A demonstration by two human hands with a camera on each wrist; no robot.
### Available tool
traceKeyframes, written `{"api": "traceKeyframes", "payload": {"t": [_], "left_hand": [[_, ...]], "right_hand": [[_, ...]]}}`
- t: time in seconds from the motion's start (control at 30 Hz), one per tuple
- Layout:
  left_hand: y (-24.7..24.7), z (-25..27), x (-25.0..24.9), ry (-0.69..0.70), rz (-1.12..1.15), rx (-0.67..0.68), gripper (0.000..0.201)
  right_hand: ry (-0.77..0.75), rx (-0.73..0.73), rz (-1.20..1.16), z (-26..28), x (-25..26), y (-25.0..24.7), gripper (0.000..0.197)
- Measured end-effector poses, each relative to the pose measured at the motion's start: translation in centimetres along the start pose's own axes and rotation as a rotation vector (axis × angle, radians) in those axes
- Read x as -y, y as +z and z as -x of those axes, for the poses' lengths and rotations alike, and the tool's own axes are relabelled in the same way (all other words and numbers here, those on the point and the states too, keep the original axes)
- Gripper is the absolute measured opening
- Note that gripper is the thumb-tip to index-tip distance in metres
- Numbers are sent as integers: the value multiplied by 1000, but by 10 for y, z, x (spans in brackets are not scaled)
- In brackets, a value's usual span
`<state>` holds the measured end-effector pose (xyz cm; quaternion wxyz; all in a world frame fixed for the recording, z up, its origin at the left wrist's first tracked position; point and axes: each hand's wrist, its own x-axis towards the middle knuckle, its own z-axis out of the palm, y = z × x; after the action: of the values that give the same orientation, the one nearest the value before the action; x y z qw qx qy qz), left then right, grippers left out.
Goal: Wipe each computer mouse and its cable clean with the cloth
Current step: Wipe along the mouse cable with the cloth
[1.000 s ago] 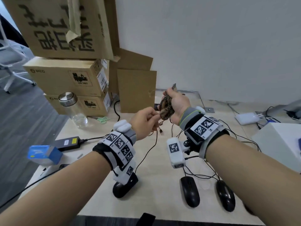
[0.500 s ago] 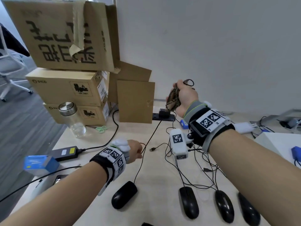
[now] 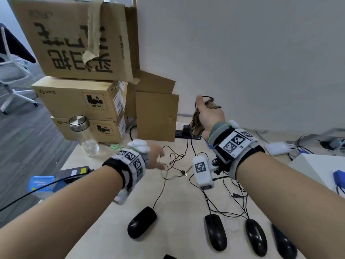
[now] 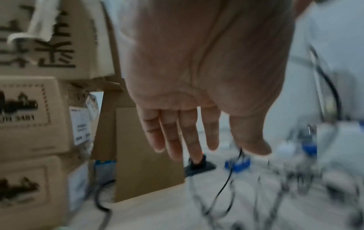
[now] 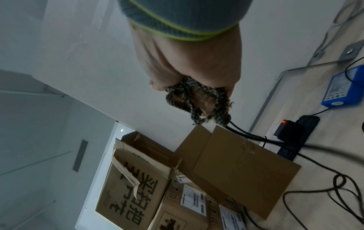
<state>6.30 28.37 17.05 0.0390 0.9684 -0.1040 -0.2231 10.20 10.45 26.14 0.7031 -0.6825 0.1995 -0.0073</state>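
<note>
Above the back of the desk point(image 3: 104, 217), the right hand point(image 3: 210, 114) is raised with its fingers clenched round a bunched, dark-patterned cloth point(image 5: 199, 104). A black cable point(image 5: 254, 137) runs out of the cloth's lower end, so hand and cloth together enclose it; a loop of the same cable point(image 3: 207, 99) shows above the fist. The left hand point(image 3: 155, 157) hangs low over the desk with fingers point(image 4: 173, 137) straight and slack, grasping nothing; its tips lie near a loose tangle of thin cables point(image 3: 175, 159), though blur leaves it uncertain whether they touch. Four black computer mice rest along the near edge of the desk: one point(image 3: 142, 222) apart to the left, three point(image 3: 215, 231) point(image 3: 255, 236) point(image 3: 283, 242) side by side under the right forearm. Stacked cardboard boxes point(image 3: 80, 101) stand at the left rear, with a steel-lidded glass jar point(image 3: 85, 135) just in front of them.
</note>
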Motion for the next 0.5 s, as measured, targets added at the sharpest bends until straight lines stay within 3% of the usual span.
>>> {"api": "traceKeyframes", "payload": {"t": [0.1,0.17,0.27,0.37,0.43,0.5], "left_hand": [[-23,6,-34,156,579,-301,31],[-29,4,-57,185,781,-414,16],[-23,1,-72,176,1115,-397,12],[-22,1,-74,179,1526,-255,14],[-21,1,-74,172,1593,-230,15],[-18,-5,-71,155,1342,-386,19]], "right_hand": [[-28,5,90,5,-8,0,47],[-31,15,72,5,-13,4,44],[-45,15,52,2,-16,10,36],[-20,37,79,-3,-16,12,41],[-30,52,88,-5,-15,10,45],[-41,41,97,-4,-10,6,47]]}}
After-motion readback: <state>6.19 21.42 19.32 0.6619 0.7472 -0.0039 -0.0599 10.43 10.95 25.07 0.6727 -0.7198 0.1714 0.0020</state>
